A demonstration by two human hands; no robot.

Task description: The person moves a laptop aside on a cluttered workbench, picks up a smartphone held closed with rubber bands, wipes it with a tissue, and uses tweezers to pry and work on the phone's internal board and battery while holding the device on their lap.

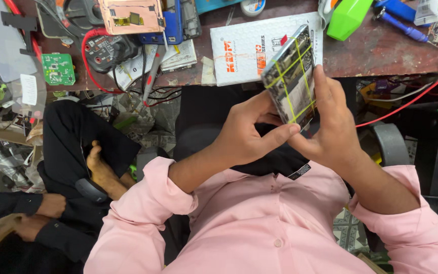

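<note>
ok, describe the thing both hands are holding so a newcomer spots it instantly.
Start at the cluttered dark wooden workbench along the top, then drop to the pink-sleeved left hand and right hand below its edge. They grip a flat rectangular phone-sized slab, the only item crossed by thin yellow rubber bands.

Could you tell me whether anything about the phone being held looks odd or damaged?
Yes: the phone, held tilted between the left hand and right hand, is strapped with crossing yellow rubber bands, which is unusual. I cannot tell whether it is cracked.
</note>
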